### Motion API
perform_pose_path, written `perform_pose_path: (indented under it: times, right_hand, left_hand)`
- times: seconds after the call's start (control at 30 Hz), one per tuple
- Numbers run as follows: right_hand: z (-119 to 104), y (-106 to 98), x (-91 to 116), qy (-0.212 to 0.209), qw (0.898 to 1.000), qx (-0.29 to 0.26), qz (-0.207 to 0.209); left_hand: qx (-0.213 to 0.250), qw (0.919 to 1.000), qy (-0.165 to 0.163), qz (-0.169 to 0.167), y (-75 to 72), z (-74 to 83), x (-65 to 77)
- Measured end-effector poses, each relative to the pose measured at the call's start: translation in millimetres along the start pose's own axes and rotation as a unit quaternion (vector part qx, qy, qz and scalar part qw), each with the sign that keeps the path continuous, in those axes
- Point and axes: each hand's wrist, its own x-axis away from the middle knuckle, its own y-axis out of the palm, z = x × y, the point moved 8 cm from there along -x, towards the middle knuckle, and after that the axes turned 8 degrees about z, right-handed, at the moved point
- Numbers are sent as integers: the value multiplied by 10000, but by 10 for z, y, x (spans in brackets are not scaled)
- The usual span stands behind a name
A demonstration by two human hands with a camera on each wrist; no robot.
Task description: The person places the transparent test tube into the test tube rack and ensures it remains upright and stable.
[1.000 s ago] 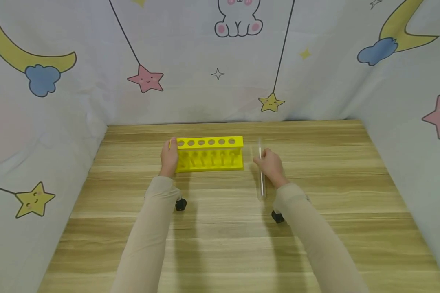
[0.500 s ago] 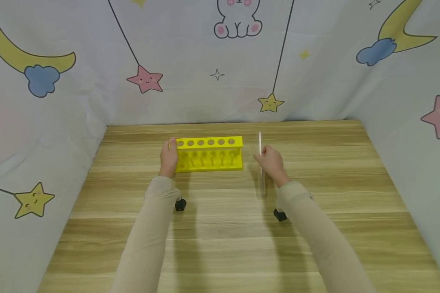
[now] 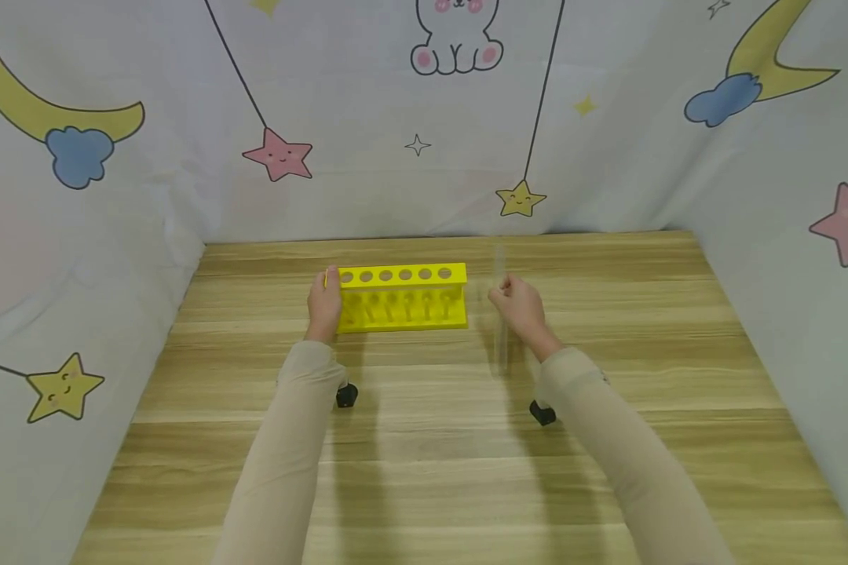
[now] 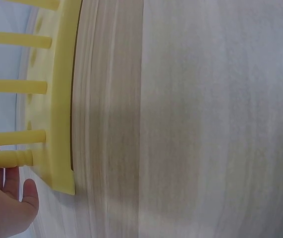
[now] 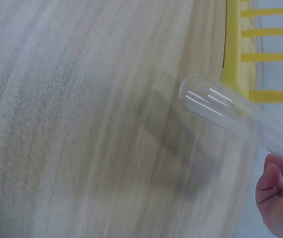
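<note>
A yellow test tube rack with a row of round holes along its top stands toward the back of the table. My left hand grips its left end; in the left wrist view the fingers curl behind the end post. To the right of the rack, my right hand pinches a clear glass test tube around its middle. The rounded end of the test tube points toward me, raised off the tabletop over its shadow. No tube shows in the rack's holes.
The wooden table reaches back to a white cloth printed with stars and moons, which also hangs at both sides. A small black block sits below the left wrist and another black block below the right.
My right hand has lifted the test tube from the table, and its upper end has moved farther back. My left hand keeps its grip on the rack, which stays in place.
</note>
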Motion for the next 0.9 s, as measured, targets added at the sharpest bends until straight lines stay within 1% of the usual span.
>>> perform_pose_path:
  times: [0.1,0.2,0.37,0.47,0.7,0.9]
  right_hand:
    - [-51,-34,-13,-108,9998,-100,96]
    - [-91,-56,-13,-156,9997,-164,78]
    - [-113,-69,-3,-74,9994,-334,-24]
    - [-121,-77,0,-56,9990,-449,-15]
    - [-139,-92,-1,-144,9984,-538,42]
    - [-144,-99,-10,-90,9973,-733,48]
  left_hand:
    - [-36,10000,25,5,0,-1,-6]
    - [-81,10000,39,11,-6,7,-8]
    - [-70,9999,-48,-92,-3,8,0]
    - [-35,9998,-109,-170,1,6,2]
    - [-39,9998,-127,-122,5,4,-4]
    - [-29,9998,-179,-130,5,1,-4]
